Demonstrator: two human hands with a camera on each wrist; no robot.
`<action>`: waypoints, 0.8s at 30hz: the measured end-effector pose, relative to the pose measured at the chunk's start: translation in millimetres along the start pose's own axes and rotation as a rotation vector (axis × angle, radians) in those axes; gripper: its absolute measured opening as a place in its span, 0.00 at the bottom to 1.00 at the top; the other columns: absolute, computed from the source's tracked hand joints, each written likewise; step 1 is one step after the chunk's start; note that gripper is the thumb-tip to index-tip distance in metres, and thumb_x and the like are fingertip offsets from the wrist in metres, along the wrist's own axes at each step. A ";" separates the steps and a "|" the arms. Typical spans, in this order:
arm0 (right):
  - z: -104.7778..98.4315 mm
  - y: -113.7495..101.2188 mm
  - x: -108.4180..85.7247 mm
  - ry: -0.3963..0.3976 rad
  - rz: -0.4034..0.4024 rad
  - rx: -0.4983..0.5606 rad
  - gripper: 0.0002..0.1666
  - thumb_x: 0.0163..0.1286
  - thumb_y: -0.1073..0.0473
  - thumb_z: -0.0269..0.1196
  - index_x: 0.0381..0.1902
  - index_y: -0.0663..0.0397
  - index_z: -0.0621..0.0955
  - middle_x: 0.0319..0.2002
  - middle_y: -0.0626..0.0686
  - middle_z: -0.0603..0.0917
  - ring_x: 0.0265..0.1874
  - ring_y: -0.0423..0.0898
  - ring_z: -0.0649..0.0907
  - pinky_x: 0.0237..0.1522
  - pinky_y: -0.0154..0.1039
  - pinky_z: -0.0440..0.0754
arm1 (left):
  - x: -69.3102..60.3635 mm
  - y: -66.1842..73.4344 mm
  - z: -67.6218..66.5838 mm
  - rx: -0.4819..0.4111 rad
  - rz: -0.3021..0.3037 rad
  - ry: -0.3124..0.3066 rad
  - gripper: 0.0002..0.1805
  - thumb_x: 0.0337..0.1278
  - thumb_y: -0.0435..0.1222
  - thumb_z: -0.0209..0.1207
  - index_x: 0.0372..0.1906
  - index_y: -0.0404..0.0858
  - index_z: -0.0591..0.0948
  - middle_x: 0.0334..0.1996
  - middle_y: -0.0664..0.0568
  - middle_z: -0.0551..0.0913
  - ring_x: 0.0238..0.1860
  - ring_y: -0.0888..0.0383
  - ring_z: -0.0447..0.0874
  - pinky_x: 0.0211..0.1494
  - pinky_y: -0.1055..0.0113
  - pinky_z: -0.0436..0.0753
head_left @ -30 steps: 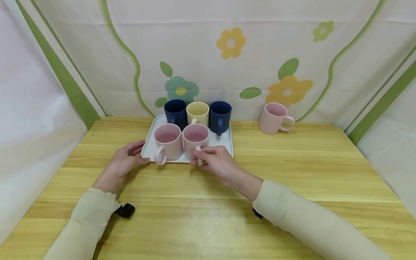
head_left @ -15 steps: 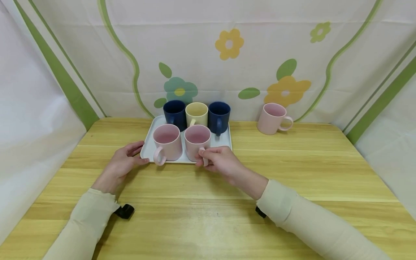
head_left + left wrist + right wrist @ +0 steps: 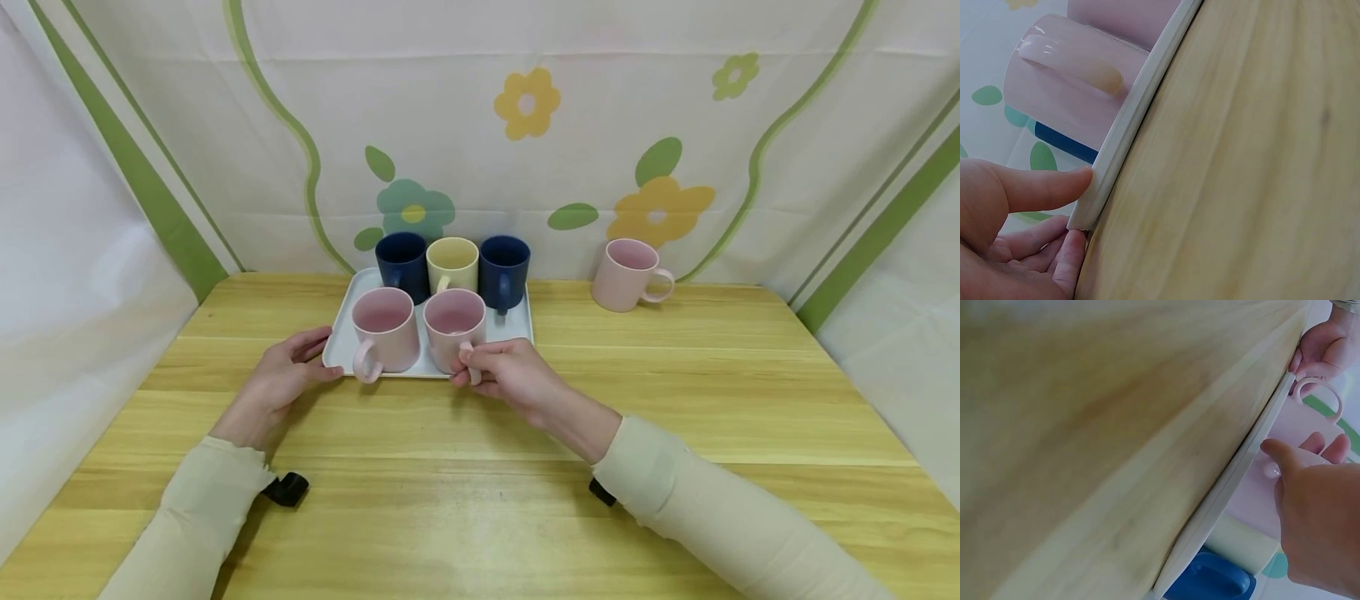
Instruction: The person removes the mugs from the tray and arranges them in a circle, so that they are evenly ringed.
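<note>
A white tray (image 3: 517, 330) carries two pink mugs in front, the left one (image 3: 395, 337) and the right one (image 3: 442, 333). Behind them stand a blue mug (image 3: 408, 271), a yellow mug (image 3: 459, 268) and another blue mug (image 3: 510, 271). My right hand (image 3: 517, 375) pinches the handle of the right pink mug, which stands upright with a small gap to its pink neighbour. At the tray's front left corner my left hand (image 3: 281, 379) rests with thumb and fingers against the rim; in the left wrist view the thumb of that hand (image 3: 997, 231) touches the tray edge (image 3: 1125, 134).
Apart from the tray, a third pink mug (image 3: 621, 279) stands upright at the back right of the wooden table (image 3: 480, 500), its handle to the right. A flowered white cloth (image 3: 600, 67) hangs behind the table, with more cloth at both sides.
Compared with a second ago, the right pink mug, held by my right hand, has shifted slightly right, away from the left pink mug. My left hand stays at the tray corner.
</note>
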State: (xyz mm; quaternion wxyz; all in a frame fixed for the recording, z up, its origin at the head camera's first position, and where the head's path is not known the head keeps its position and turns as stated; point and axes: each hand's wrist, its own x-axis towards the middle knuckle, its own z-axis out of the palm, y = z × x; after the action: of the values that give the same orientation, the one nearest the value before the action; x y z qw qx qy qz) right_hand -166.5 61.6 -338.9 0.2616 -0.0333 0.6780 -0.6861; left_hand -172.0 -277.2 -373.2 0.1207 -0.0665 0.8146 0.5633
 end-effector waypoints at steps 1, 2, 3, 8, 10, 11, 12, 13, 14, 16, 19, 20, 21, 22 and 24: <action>-0.2 -0.1 -1.0 0.004 -0.005 0.001 0.21 0.83 0.58 0.59 0.59 0.71 0.85 0.55 0.64 0.87 0.44 0.44 0.88 0.65 0.45 0.82 | -0.3 -0.2 -0.3 0.000 0.001 0.000 0.47 0.70 0.30 0.65 0.86 0.37 0.54 0.85 0.40 0.58 0.84 0.42 0.57 0.81 0.58 0.70; -0.5 -0.3 -2.0 0.009 -0.011 0.004 0.20 0.83 0.59 0.59 0.59 0.71 0.85 0.54 0.63 0.88 0.44 0.44 0.88 0.65 0.45 0.83 | -0.7 -0.4 -0.6 -0.001 0.002 0.000 0.47 0.70 0.30 0.65 0.86 0.37 0.54 0.85 0.40 0.58 0.84 0.42 0.57 0.79 0.63 0.72; -0.9 -0.4 -3.2 0.011 -0.016 0.005 0.20 0.82 0.59 0.59 0.59 0.71 0.85 0.54 0.63 0.88 0.44 0.44 0.88 0.64 0.44 0.83 | -0.9 -0.5 -0.7 -0.003 0.003 0.000 0.47 0.70 0.30 0.65 0.86 0.37 0.54 0.85 0.40 0.58 0.84 0.42 0.57 0.75 0.69 0.74; -6.2 0.0 -9.4 0.010 -0.056 -0.029 0.20 0.82 0.59 0.60 0.58 0.71 0.86 0.50 0.59 0.90 0.45 0.44 0.89 0.58 0.40 0.86 | -1.8 -0.9 -1.3 -0.009 0.004 0.000 0.47 0.70 0.30 0.66 0.86 0.37 0.54 0.85 0.40 0.58 0.84 0.42 0.58 0.57 0.84 0.74; -9.5 0.5 -12.3 0.005 -0.074 -0.048 0.19 0.82 0.60 0.59 0.58 0.72 0.85 0.48 0.58 0.91 0.45 0.44 0.89 0.58 0.40 0.86 | -1.7 -0.8 -1.2 -0.006 0.002 0.000 0.47 0.70 0.30 0.66 0.86 0.38 0.54 0.85 0.40 0.58 0.84 0.43 0.58 0.58 0.84 0.74; -11.2 0.6 -13.9 0.003 -0.083 -0.056 0.19 0.82 0.60 0.60 0.57 0.72 0.85 0.47 0.57 0.91 0.45 0.44 0.90 0.59 0.41 0.86 | -1.4 -0.8 -1.2 -0.003 0.001 0.000 0.47 0.70 0.31 0.66 0.86 0.38 0.54 0.85 0.41 0.59 0.84 0.43 0.58 0.60 0.82 0.75; -13.1 0.7 -15.5 0.003 -0.092 -0.063 0.19 0.82 0.60 0.60 0.57 0.73 0.85 0.46 0.56 0.91 0.45 0.44 0.90 0.60 0.43 0.86 | -1.1 -0.7 -1.2 0.000 0.000 0.001 0.47 0.70 0.31 0.66 0.86 0.38 0.54 0.85 0.41 0.59 0.84 0.43 0.58 0.62 0.81 0.75; -14.9 1.3 -16.9 0.002 -0.101 -0.065 0.19 0.81 0.61 0.60 0.57 0.74 0.85 0.45 0.55 0.91 0.44 0.43 0.90 0.61 0.44 0.86 | -0.8 -0.6 -1.2 0.002 -0.001 0.000 0.47 0.70 0.31 0.66 0.86 0.39 0.54 0.85 0.41 0.59 0.84 0.44 0.58 0.64 0.80 0.76; -16.8 1.4 -18.8 0.004 -0.110 -0.067 0.19 0.81 0.61 0.60 0.57 0.74 0.85 0.43 0.54 0.92 0.44 0.43 0.90 0.61 0.45 0.86 | -0.6 -0.6 -1.2 0.004 -0.002 0.001 0.47 0.70 0.30 0.66 0.86 0.39 0.54 0.85 0.41 0.59 0.84 0.43 0.58 0.66 0.78 0.76; -20.8 1.7 -22.6 0.006 -0.127 -0.073 0.19 0.81 0.62 0.60 0.56 0.76 0.85 0.42 0.53 0.92 0.43 0.43 0.90 0.62 0.47 0.86 | -0.5 -0.4 -1.3 0.008 -0.002 0.000 0.47 0.70 0.30 0.66 0.86 0.39 0.54 0.85 0.41 0.58 0.84 0.43 0.58 0.68 0.75 0.76; -26.9 2.0 -28.0 0.016 -0.148 -0.075 0.20 0.80 0.61 0.61 0.56 0.77 0.84 0.40 0.51 0.92 0.43 0.43 0.91 0.60 0.47 0.86 | -0.3 -0.1 -1.3 0.008 -0.004 -0.004 0.47 0.70 0.30 0.65 0.86 0.38 0.54 0.85 0.41 0.58 0.84 0.43 0.57 0.71 0.73 0.76; -29.0 1.6 -29.9 0.020 -0.152 -0.073 0.21 0.80 0.61 0.61 0.56 0.78 0.84 0.39 0.51 0.92 0.42 0.43 0.91 0.60 0.47 0.86 | -0.4 0.0 -1.2 0.008 -0.003 -0.004 0.47 0.70 0.30 0.65 0.86 0.38 0.54 0.85 0.41 0.58 0.84 0.43 0.57 0.71 0.72 0.76; -31.2 1.8 -31.3 0.022 -0.158 -0.068 0.21 0.80 0.61 0.61 0.55 0.79 0.84 0.39 0.50 0.92 0.42 0.43 0.91 0.60 0.47 0.87 | -0.5 0.2 -1.1 0.008 -0.003 -0.004 0.47 0.70 0.30 0.65 0.86 0.38 0.54 0.85 0.40 0.58 0.84 0.42 0.57 0.71 0.73 0.76; -33.4 2.1 -32.6 0.024 -0.165 -0.060 0.21 0.80 0.61 0.62 0.55 0.80 0.83 0.39 0.50 0.92 0.42 0.43 0.91 0.60 0.46 0.87 | -0.5 0.2 -1.0 0.008 -0.003 -0.004 0.47 0.70 0.30 0.65 0.86 0.38 0.54 0.85 0.40 0.58 0.84 0.42 0.57 0.69 0.74 0.76; -37.7 2.3 -35.1 0.029 -0.178 -0.039 0.22 0.79 0.62 0.62 0.56 0.82 0.82 0.38 0.50 0.92 0.41 0.43 0.91 0.59 0.45 0.87 | -0.5 0.2 -0.8 0.003 0.000 -0.006 0.47 0.70 0.30 0.65 0.86 0.38 0.54 0.85 0.40 0.58 0.84 0.42 0.57 0.65 0.79 0.77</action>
State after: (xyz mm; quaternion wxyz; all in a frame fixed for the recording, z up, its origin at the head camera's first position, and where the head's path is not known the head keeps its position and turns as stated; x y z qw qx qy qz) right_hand -150.6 110.3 -333.2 0.1890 -0.0887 0.6894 -0.6936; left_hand -171.6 -277.9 -372.7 0.1231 -0.0647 0.8153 0.5621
